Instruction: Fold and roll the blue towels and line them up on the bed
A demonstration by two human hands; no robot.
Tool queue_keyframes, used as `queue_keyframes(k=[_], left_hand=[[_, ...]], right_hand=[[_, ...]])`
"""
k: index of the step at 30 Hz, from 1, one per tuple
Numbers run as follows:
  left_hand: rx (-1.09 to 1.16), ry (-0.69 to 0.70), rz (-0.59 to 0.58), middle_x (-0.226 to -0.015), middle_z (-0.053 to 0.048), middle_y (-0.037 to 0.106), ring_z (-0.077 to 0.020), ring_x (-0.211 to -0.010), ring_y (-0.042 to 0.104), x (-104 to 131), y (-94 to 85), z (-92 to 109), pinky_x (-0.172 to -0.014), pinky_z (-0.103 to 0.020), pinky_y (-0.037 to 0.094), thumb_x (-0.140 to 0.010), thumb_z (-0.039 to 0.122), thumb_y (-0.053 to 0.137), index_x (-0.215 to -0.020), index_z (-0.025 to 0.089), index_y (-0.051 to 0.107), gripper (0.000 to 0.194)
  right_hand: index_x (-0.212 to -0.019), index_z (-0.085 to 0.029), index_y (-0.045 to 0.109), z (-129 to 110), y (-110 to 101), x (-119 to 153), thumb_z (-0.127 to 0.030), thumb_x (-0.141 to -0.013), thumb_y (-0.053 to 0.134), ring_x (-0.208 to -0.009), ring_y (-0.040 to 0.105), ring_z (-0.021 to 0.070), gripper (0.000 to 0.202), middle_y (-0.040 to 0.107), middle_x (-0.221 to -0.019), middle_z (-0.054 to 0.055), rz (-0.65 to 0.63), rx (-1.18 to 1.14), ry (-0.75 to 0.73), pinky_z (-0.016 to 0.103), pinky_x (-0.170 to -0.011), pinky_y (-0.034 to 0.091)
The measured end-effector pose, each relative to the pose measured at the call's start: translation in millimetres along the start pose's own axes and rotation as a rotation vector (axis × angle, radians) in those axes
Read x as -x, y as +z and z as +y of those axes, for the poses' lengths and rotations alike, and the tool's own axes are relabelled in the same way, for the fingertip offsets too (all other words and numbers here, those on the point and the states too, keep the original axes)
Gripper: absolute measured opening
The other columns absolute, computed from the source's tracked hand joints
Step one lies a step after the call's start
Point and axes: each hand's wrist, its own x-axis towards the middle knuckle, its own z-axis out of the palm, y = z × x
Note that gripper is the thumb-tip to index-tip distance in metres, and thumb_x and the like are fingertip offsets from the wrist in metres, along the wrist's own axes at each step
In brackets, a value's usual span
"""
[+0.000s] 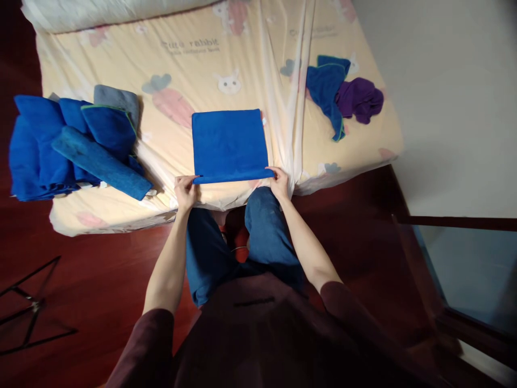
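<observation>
A flat blue cloth (230,143), close to a rectangle, lies on the patterned bed sheet (242,59) near the bed's front edge. Its near edge is turned over in a narrow strip. My left hand (186,191) pinches the near left corner of this cloth, and my right hand (279,182) pinches the near right corner. Left of it is a pile of folded blue cloths (36,145), with a rolled blue cloth (105,161) on top and a grey cloth (117,99) behind.
A crumpled blue cloth (325,86) with green edging touches a purple cloth (360,99) at the right of the bed. A white bundle (100,11) lies along the far edge. Black metal legs (34,307) stand on the floor at the left.
</observation>
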Motion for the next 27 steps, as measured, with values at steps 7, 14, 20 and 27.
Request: queue_keyframes(k=[7, 14, 20, 27], left_hand=[[0.009, -0.118, 0.071, -0.085, -0.008, 0.066, -0.026, -0.092, 0.062, 0.4, 4.3, -1.6, -0.087, -0.042, 0.053, -0.101, 0.051, 0.06, -0.091, 0.021, 0.073, 0.034], [0.069, -0.186, 0.102, -0.092, -0.007, 0.067, -0.0204, -0.085, 0.066, 2.7, 6.4, 0.0, -0.085, -0.036, 0.056, -0.101, 0.05, 0.063, -0.109, 0.021, 0.069, 0.031], [0.132, -0.156, 0.114, -0.098, -0.006, 0.07, -0.0192, -0.088, 0.07, 4.2, 8.9, -0.8, -0.085, -0.033, 0.057, -0.098, 0.052, 0.066, -0.11, 0.022, 0.061, 0.032], [0.013, -0.098, 0.119, -0.093, -0.008, 0.07, -0.0234, -0.092, 0.067, 3.4, 4.0, 3.4, -0.087, -0.038, 0.056, -0.099, 0.049, 0.066, -0.102, 0.021, 0.07, 0.028]], right_hand=[[-0.101, -0.02, 0.071, 8.8, 6.8, -2.5, -0.064, -0.096, 0.059, -0.095, 0.073, 0.0219, 0.046, 0.077, -0.101, 0.009, 0.107, 0.066, 0.072, 0.035, -0.095, 0.062], [-0.11, -0.018, 0.07, 8.4, 10.9, -0.6, -0.068, -0.096, 0.058, -0.085, 0.072, 0.0196, 0.053, 0.076, -0.095, 0.01, 0.141, 0.103, 0.058, 0.032, -0.08, 0.062], [-0.112, -0.019, 0.068, 5.0, 11.5, 3.5, -0.061, -0.096, 0.059, -0.08, 0.071, 0.0197, 0.046, 0.076, -0.091, 0.009, 0.17, 0.105, 0.035, 0.032, -0.077, 0.061], [-0.11, -0.02, 0.068, 1.1, 12.5, 5.2, -0.056, -0.097, 0.059, -0.079, 0.073, 0.0191, 0.04, 0.078, -0.094, 0.009, 0.19, 0.134, 0.055, 0.032, -0.078, 0.063]])
